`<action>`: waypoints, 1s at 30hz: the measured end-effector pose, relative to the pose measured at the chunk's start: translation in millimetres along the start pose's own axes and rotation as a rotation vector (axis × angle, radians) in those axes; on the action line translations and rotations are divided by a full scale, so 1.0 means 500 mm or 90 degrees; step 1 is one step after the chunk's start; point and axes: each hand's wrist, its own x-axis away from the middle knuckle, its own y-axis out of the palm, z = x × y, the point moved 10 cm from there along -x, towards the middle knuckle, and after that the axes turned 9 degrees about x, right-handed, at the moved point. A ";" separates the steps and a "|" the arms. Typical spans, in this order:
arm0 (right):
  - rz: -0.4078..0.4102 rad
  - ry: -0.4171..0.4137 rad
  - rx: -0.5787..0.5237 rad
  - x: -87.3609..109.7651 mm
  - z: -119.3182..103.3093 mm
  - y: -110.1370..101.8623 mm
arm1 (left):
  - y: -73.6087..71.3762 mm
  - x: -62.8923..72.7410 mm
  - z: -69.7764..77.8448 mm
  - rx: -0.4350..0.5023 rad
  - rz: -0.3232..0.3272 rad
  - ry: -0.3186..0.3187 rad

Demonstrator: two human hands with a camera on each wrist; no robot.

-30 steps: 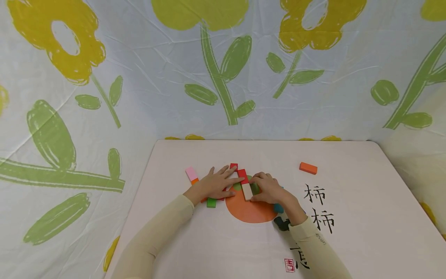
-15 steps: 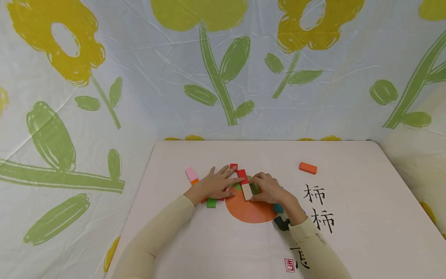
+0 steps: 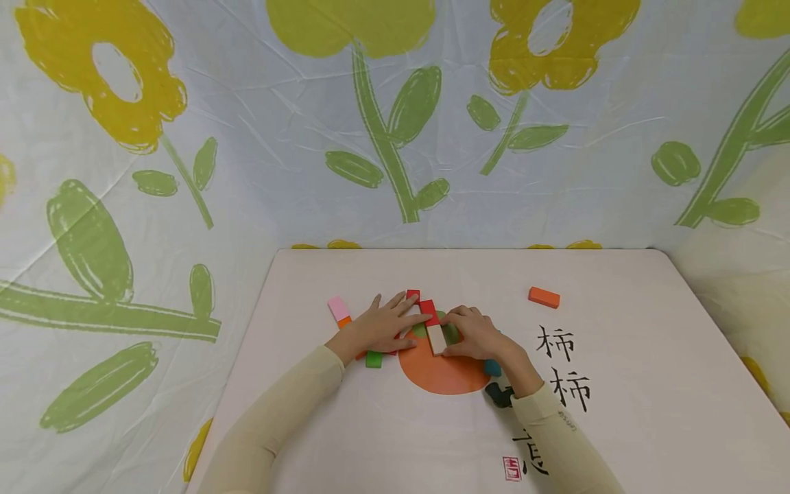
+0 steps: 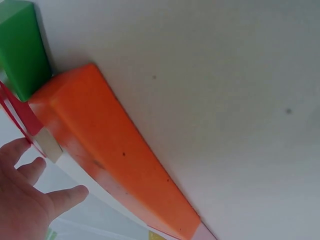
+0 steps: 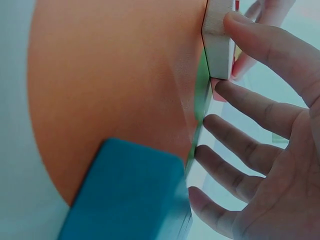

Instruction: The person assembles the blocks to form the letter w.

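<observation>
Nothing has visibly shifted: my right hand (image 3: 475,335) pinches the white block (image 3: 436,340) at thumb and forefinger tips, left of my palm; my left hand (image 3: 381,326), fingers outstretched, touches the adjoining red block (image 3: 428,308).

Two hands (image 3: 382,326) (image 3: 476,334) (and at least eight blocks (image 3: 437,340)) show.

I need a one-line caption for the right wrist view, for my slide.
The right hand holds a white block between thumb and index finger, a blue block in the foreground.
</observation>
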 end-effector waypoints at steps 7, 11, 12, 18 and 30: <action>0.005 -0.008 0.002 0.001 -0.001 0.000 | -0.004 0.004 0.002 0.012 0.015 0.002; 0.042 -0.021 -0.007 0.015 -0.004 -0.022 | -0.010 0.012 0.009 0.009 0.027 0.008; 0.056 -0.022 -0.008 0.020 -0.002 -0.030 | -0.010 0.014 0.013 0.008 0.030 0.012; 0.125 -0.016 -0.016 0.066 0.013 -0.070 | -0.005 0.032 0.045 0.001 0.026 0.024; 0.195 0.016 -0.041 0.165 0.071 -0.098 | 0.016 0.040 0.083 -0.030 -0.004 0.037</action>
